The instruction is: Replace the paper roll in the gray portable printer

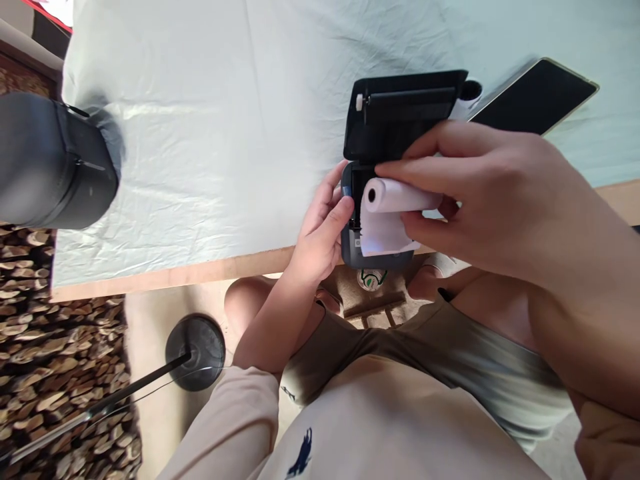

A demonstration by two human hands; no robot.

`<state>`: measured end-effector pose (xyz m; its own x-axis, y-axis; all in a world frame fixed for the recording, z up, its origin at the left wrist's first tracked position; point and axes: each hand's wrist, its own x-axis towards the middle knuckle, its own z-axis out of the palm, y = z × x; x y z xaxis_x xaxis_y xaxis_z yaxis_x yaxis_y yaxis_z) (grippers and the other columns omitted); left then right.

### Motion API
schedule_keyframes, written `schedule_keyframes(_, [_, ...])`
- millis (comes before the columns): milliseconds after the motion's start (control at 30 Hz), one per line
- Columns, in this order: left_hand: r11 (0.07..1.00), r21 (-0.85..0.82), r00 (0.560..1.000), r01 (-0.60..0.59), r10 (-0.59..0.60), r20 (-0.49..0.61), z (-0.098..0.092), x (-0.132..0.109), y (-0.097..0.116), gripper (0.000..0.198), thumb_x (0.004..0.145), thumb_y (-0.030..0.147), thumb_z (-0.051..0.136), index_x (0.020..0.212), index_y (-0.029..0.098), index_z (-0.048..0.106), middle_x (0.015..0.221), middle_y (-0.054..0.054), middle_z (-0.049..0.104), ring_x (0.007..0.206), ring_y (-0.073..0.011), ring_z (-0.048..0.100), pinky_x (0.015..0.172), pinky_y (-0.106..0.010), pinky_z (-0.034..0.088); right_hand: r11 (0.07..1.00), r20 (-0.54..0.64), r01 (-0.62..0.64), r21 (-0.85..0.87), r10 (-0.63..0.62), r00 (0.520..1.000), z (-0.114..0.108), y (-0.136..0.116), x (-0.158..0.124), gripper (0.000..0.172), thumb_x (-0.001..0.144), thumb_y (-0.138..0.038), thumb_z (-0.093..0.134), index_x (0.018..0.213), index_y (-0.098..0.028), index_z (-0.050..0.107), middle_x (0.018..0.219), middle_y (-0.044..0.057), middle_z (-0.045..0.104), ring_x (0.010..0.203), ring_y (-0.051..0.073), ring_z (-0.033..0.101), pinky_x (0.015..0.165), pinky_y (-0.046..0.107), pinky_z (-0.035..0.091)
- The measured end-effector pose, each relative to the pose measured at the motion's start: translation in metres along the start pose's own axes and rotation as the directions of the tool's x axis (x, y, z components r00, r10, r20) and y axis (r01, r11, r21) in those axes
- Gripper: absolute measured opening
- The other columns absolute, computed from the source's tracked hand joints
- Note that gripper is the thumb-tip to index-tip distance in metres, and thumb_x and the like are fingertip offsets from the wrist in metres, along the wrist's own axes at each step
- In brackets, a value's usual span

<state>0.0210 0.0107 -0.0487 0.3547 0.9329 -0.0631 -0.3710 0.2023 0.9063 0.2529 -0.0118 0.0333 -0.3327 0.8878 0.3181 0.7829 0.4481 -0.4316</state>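
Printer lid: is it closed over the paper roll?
No, the printer lid stands swung open behind the printer, which the left hand grips, while the right hand holds the paper roll at the open bay.

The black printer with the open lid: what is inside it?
A white paper roll, pinched by the right hand, sits at the open bay of the printer, its loose end over the front. The bay's floor is covered by roll and hand.

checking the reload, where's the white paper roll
Head view, right of centre: the right hand holds the white paper roll at the open dark plastic printer, steadied by the left hand.
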Motion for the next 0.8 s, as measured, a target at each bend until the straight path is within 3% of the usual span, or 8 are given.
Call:
schedule_keyframes(100, [1.0, 0.009, 0.999, 0.001, -0.001, -0.053, 0.001, 0.0, 0.0, 0.063, 0.103, 0.074, 0.096, 0.148, 0.033, 0.08, 0.138, -0.004, 0.086, 0.165, -0.0441, 0.072, 0.133, -0.057, 0.067, 0.96, -0.001, 0.032, 0.279, -0.033, 0.999, -0.008, 0.008, -0.001, 0.026, 0.097, -0.027, 0.072, 0.12, -0.034, 0.082, 0.114, 0.002, 0.077, 0.086, 0.015, 0.068, 0.072, 0.036, 0.052])
schedule_keyframes(167, [1.0, 0.007, 0.997, 0.012, -0.011, -0.083, 0.002, -0.001, 0.001, 0.061, 0.103, 0.072, 0.096, 0.148, 0.034, 0.079, 0.141, -0.003, 0.086, 0.165, -0.0432, 0.072, 0.135, -0.056, 0.065, 0.904, -0.017, -0.03, 0.427, 0.041, 0.999, -0.009, 0.013, 0.001, 0.019, 0.098, -0.036, 0.082, 0.115, -0.033, 0.075, 0.105, 0.0, 0.073, 0.085, 0.012, 0.063, 0.072, 0.034, 0.049])
schedule_keyframes(267, [0.999, -0.032, 0.995, 0.033, -0.035, -0.094, 0.002, -0.002, 0.002, 0.059, 0.105, 0.067, 0.096, 0.15, 0.034, 0.077, 0.146, -0.003, 0.086, 0.166, -0.0414, 0.071, 0.138, -0.056, 0.063, 0.741, -0.064, -0.134, 0.658, 0.233, 0.97, -0.003, 0.019, 0.006, 0.061, 0.087, -0.07, 0.103, 0.103, -0.027, 0.063, 0.095, -0.003, 0.065, 0.081, 0.009, 0.062, 0.067, 0.029, 0.043])
schedule_keyframes(333, [0.998, -0.055, 0.994, 0.043, -0.048, -0.097, 0.003, -0.003, 0.003, 0.061, 0.104, 0.066, 0.097, 0.151, 0.033, 0.075, 0.146, -0.004, 0.086, 0.166, -0.0407, 0.071, 0.139, -0.056, 0.062, 0.64, -0.057, -0.164, 0.751, 0.311, 0.949, 0.003, 0.023, 0.01, 0.088, 0.07, -0.089, 0.108, 0.094, -0.023, 0.055, 0.094, -0.004, 0.063, 0.087, 0.011, 0.071, 0.071, 0.029, 0.051])
schedule_keyframes(400, [0.997, -0.063, 0.992, 0.053, -0.06, -0.109, 0.003, -0.004, 0.004, 0.065, 0.103, 0.065, 0.098, 0.154, 0.033, 0.073, 0.147, -0.004, 0.085, 0.165, -0.0402, 0.072, 0.14, -0.055, 0.061, 0.595, -0.046, -0.189, 0.781, 0.357, 0.933, 0.008, 0.028, 0.014, 0.098, 0.061, -0.095, 0.109, 0.087, -0.02, 0.051, 0.092, -0.003, 0.065, 0.094, 0.017, 0.078, 0.08, 0.037, 0.061])
schedule_keyframes(633, [0.994, -0.086, 0.99, 0.061, -0.071, -0.121, 0.004, -0.004, 0.004, 0.068, 0.102, 0.063, 0.101, 0.155, 0.032, 0.071, 0.152, -0.003, 0.085, 0.157, -0.034, 0.077, 0.124, -0.042, 0.067, 0.461, -0.236, -0.021, 0.887, 0.491, 0.839, 0.03, 0.056, 0.017, 0.101, 0.052, -0.079, 0.119, 0.082, -0.022, 0.042, 0.087, -0.004, 0.072, 0.093, 0.022, 0.083, 0.084, 0.045, 0.067])
schedule_keyframes(700, [0.994, -0.082, 0.99, 0.068, -0.077, -0.118, 0.004, -0.004, 0.004, 0.069, 0.102, 0.064, 0.101, 0.156, 0.032, 0.071, 0.148, -0.003, 0.087, 0.151, -0.0331, 0.08, 0.12, -0.041, 0.068, 0.408, -0.195, -0.06, 0.911, 0.555, 0.808, 0.039, 0.062, 0.017, 0.098, 0.047, -0.075, 0.121, 0.091, -0.026, 0.049, 0.082, -0.005, 0.07, 0.079, 0.02, 0.077, 0.068, 0.036, 0.06])
schedule_keyframes(800, [0.995, -0.075, 0.99, 0.062, -0.071, -0.12, 0.003, -0.003, 0.004, 0.069, 0.1, 0.066, 0.102, 0.153, 0.033, 0.073, 0.138, -0.001, 0.088, 0.14, -0.0302, 0.085, 0.112, -0.038, 0.069, 0.349, -0.006, -0.261, 0.9, 0.609, 0.793, 0.05, 0.066, 0.018, 0.088, 0.055, -0.067, 0.118, 0.105, -0.031, 0.055, 0.075, -0.008, 0.06, 0.059, 0.014, 0.059, 0.052, 0.028, 0.043])
